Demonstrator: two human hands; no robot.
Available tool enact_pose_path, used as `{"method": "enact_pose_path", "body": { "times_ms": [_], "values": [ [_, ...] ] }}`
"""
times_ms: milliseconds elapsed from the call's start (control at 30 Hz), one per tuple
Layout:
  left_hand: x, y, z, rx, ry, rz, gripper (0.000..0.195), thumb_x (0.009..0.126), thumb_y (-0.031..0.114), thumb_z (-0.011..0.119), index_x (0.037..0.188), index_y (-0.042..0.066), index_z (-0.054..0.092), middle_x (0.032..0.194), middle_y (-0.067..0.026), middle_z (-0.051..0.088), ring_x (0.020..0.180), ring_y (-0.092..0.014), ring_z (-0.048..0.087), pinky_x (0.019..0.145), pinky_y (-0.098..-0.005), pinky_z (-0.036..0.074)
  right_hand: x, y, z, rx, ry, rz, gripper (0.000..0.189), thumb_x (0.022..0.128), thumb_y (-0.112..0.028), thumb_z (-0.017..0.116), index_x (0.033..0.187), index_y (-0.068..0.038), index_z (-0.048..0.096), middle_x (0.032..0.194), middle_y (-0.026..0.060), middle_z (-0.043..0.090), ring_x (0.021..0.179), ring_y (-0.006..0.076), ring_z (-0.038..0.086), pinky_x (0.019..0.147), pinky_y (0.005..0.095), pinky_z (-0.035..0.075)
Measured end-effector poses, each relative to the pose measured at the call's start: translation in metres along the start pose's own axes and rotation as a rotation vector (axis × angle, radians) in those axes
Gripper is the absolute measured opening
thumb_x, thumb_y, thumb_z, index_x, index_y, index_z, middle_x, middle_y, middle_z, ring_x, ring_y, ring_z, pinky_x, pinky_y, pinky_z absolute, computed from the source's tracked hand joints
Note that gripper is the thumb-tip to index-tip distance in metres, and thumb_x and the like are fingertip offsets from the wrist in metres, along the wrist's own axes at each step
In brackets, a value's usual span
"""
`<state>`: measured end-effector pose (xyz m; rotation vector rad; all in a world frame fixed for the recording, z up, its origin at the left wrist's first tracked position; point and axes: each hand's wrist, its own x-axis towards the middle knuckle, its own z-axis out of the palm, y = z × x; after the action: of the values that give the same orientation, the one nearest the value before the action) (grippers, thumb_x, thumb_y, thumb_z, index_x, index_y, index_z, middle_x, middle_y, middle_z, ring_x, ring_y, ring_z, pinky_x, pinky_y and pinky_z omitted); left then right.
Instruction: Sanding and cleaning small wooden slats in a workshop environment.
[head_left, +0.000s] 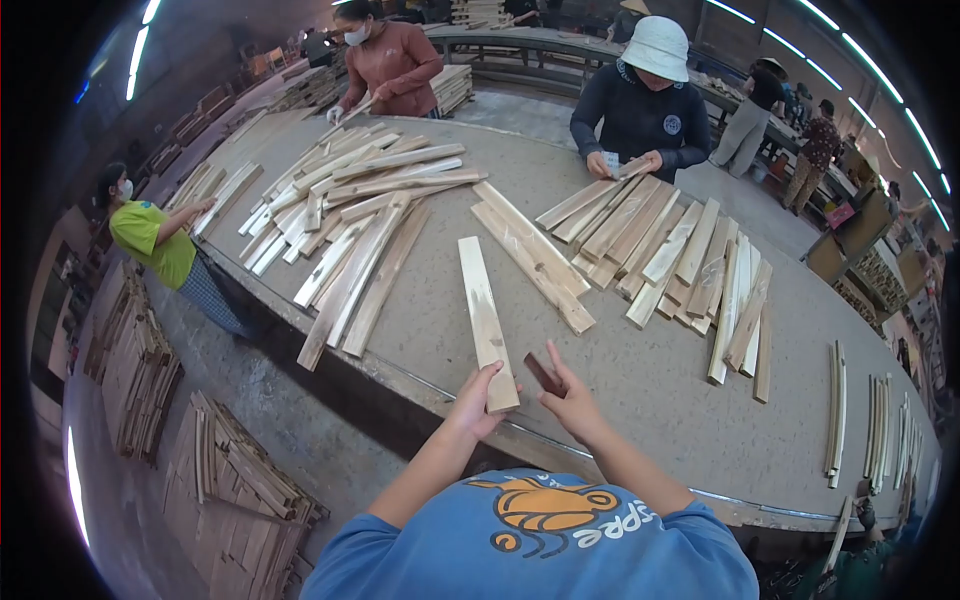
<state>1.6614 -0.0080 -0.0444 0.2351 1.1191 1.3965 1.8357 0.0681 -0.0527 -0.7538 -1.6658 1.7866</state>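
My left hand (478, 397) grips the near end of a pale wooden slat (484, 319), thumb on its upper face. The slat points away from me over the table, and a darker patch marks its middle. In my right hand (574, 401) is a small dark brown block (544, 375), possibly a sanding block, held beside the slat and apart from it. My right index finger points forward. Beyond my hands, two wider boards (532, 259) lie side by side on the table, with knots and light chalk-like marks on them.
A large table (442, 307) carries a loose heap of slats (360, 195) at left and a row of slats (667, 247) at right. Co-workers handle slats across the table and at its left end. Stacked wood (232, 480) stands on the floor at left.
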Motion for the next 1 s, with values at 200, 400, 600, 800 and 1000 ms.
{"method": "enact_pose_path", "body": {
  "times_ms": [200,400,600,800,1000],
  "values": [
    [-0.048,-0.006,-0.024,0.087,0.178,0.070,0.047,0.101,0.051,0.041,0.124,0.011,0.047,0.092,-0.0086,0.064,0.071,-0.018,0.065,0.054,-0.0246,0.050,0.016,-0.007,-0.007,-0.230,-0.019,-0.226,0.092,0.074,0.014,0.046,0.156,-0.018,0.022,0.146,0.0133,0.049,0.135,0.0221,0.046,0.103,0.0329,0.038],
    [-0.090,-0.020,-0.028,0.125,0.241,0.192,0.071,0.099,0.066,0.020,0.114,0.006,0.055,0.074,-0.0084,0.064,0.051,-0.014,0.062,0.038,-0.0197,0.038,0.010,-0.018,0.044,-0.934,-0.596,-0.847,0.073,0.077,0.004,0.055,0.146,-0.016,0.041,0.139,0.0109,0.055,0.126,0.0269,0.054,0.102,0.0467,0.039],
    [-0.142,-0.041,-0.033,0.181,0.192,0.207,0.074,0.096,0.069,0.023,0.120,0.006,0.052,0.074,-0.0079,0.064,0.051,-0.013,0.060,0.041,-0.0193,0.041,0.030,-0.001,0.040,-1.080,-0.481,-0.736,0.073,0.077,-0.001,0.062,0.145,-0.017,0.043,0.135,0.0074,0.059,0.129,0.0224,0.053,0.095,0.0509,0.034],
    [-0.197,-0.076,-0.050,-0.102,0.101,0.131,0.044,0.098,0.039,0.053,0.122,0.003,0.049,0.077,-0.0080,0.062,0.050,-0.008,0.055,0.042,-0.0156,0.042,0.009,-0.010,0.035,-0.845,-0.656,-0.857,0.075,0.077,0.004,0.057,0.147,-0.020,0.041,0.135,0.0037,0.060,0.129,0.0224,0.053,0.099,0.0548,0.035],
    [-0.217,-0.145,-0.054,-0.943,-0.330,0.069,0.059,0.088,0.026,0.061,0.136,0.001,0.040,0.081,-0.0083,0.055,0.048,-0.002,0.048,0.043,-0.0131,0.044,0.047,0.019,0.011,-0.896,-0.153,-0.595,0.068,0.083,0.008,0.045,0.144,-0.022,0.046,0.137,0.0064,0.058,0.125,0.0270,0.055,0.101,0.0583,0.032]
  ]
}}
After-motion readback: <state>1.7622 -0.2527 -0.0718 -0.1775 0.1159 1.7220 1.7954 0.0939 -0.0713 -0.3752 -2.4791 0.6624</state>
